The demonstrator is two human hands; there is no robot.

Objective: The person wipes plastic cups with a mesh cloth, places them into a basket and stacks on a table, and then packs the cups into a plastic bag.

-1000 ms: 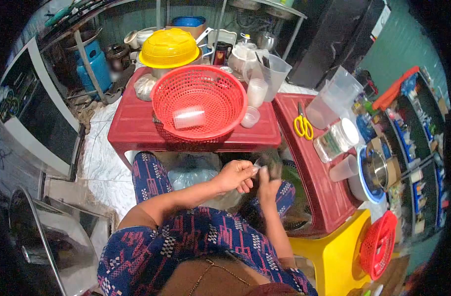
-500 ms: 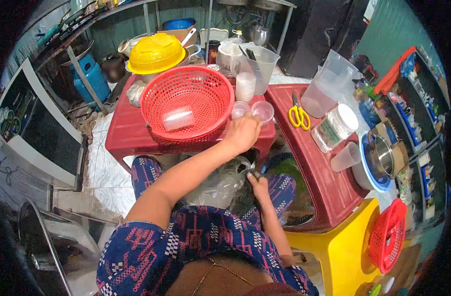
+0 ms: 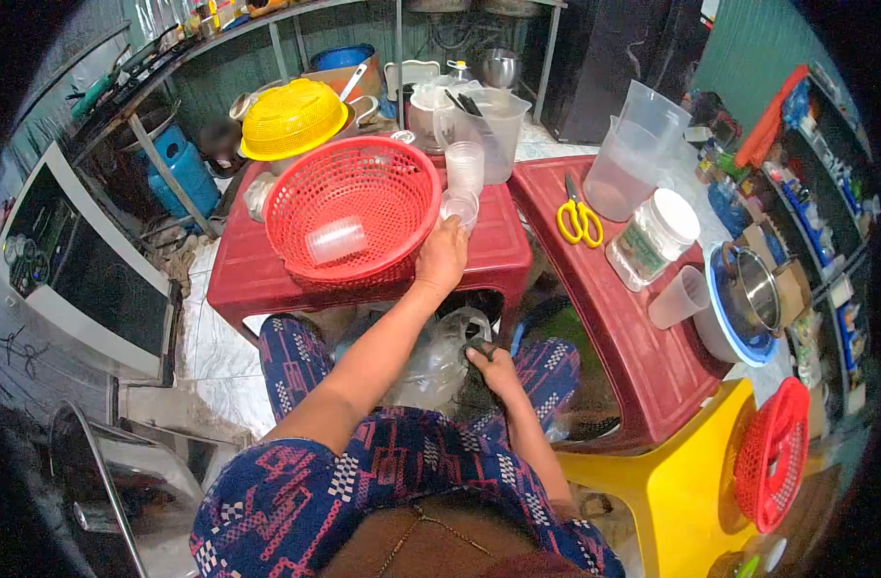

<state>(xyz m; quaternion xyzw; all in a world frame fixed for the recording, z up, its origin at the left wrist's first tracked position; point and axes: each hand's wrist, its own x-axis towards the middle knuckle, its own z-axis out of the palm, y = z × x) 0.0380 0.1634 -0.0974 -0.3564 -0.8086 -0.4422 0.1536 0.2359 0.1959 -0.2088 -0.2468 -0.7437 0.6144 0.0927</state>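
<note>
My left hand (image 3: 443, 254) reaches over the front of the red plastic stool and is closed on a small clear plastic cup (image 3: 461, 204) at the right of the red colander (image 3: 416, 207). Just behind it stands a stack of clear cups (image 3: 465, 166). Another stack of cups (image 3: 336, 240) lies on its side inside the colander. Low between my knees, my right hand (image 3: 496, 370) is closed on something small and dark that I cannot make out, beside a clear plastic bag (image 3: 436, 361).
The red stool (image 3: 238, 255) bears a yellow basket (image 3: 294, 120) and a clear pitcher (image 3: 503, 130). On the right-hand red stool (image 3: 643, 371) are yellow-handled scissors (image 3: 580, 222), a tall clear container (image 3: 633, 159), a white-lidded jar (image 3: 647, 241) and a clear cup (image 3: 678, 297).
My left hand has drawn back left with a cup; the two cups that stood apart now appear as one at the stack's front. The right hand shifted slightly left. The view has turned a little.
</note>
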